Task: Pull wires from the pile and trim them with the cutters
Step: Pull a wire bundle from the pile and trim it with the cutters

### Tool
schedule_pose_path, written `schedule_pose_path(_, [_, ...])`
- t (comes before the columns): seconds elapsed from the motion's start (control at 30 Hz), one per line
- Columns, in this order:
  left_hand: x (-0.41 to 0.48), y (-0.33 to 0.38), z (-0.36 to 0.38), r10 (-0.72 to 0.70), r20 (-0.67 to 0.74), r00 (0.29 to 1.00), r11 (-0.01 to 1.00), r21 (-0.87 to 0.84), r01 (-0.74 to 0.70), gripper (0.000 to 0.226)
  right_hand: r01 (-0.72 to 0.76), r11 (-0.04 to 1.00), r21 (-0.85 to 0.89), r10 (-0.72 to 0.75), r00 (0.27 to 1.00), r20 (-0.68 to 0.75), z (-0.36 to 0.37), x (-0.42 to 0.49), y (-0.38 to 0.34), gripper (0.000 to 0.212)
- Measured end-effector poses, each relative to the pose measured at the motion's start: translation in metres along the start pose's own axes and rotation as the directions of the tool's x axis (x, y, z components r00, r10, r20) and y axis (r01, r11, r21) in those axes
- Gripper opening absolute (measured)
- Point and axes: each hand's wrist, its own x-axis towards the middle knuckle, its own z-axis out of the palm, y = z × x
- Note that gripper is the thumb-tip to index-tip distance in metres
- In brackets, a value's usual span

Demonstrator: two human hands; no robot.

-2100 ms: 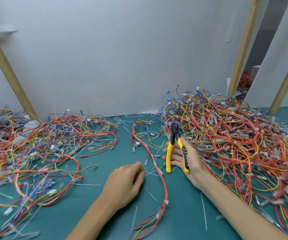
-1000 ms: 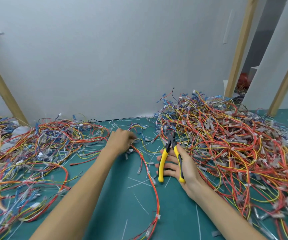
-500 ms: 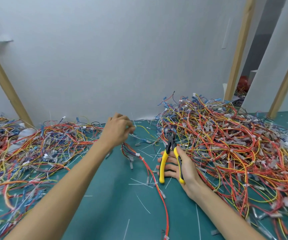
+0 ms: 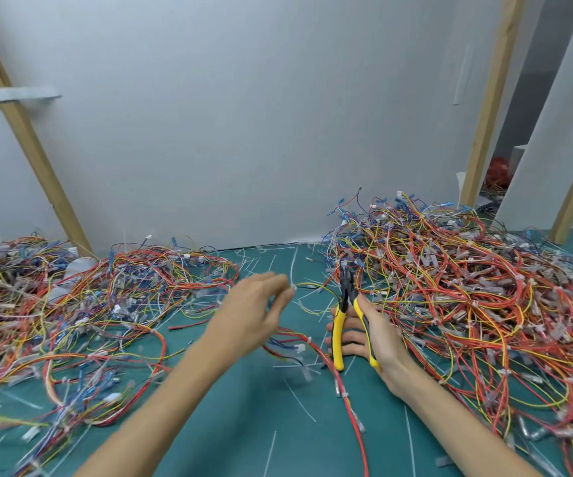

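Wire (image 4: 309, 286) — pinched by the raised left hand (image 4: 255, 309). Right hand (image 4: 381, 335), resting on the mat (image 4: 243, 425), grips the cutters (image 4: 338, 333) — pile (image 4: 467, 304) at its right.

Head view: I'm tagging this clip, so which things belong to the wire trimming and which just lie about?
Job: cutters, right hand, left hand, wire it pinches, right pile, left pile.
Lying about: white scraps, posts, red bag.

Green mat (image 4: 243, 425), wire pile (image 4: 467, 304) right, wire heap (image 4: 71, 311) left, white offcuts (image 4: 300, 401) between
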Motion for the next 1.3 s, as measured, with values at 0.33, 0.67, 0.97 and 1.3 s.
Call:
schedule_pose_path(0.33, [-0.052, -0.017, 0.052, -0.200, -0.098, 0.975, 0.938, 0.268, 0.220, 0.028, 0.084, 0.995, -0.060, -0.089, 0.992, -0.089, 0.006, -0.005, 0.004, 0.049])
schedule_pose_path(0.67, [-0.050, -0.024, 0.056, -0.266, -0.123, 0.956, 0.920, 0.263, 0.290, 0.035, 0.377, -0.015, -0.926, -0.749, 0.609, 0.261, 0.018, -0.023, 0.008, 0.048])
schedule_pose_path(0.97, [-0.046, -0.022, 0.052, -0.198, -0.104, 0.975, 0.910, 0.351, 0.222, 0.032, 0.273, -0.179, -0.945, -0.700, 0.640, 0.317, 0.015, -0.023, 0.014, 0.046])
schedule_pose_path(1.3, [-0.043, -0.019, 0.051, -0.066, -0.050, 0.997, 0.830, 0.552, 0.083, 0.031, 0.319, -0.224, -0.921, -0.701, 0.604, 0.379, 0.018, -0.027, 0.011, 0.042])
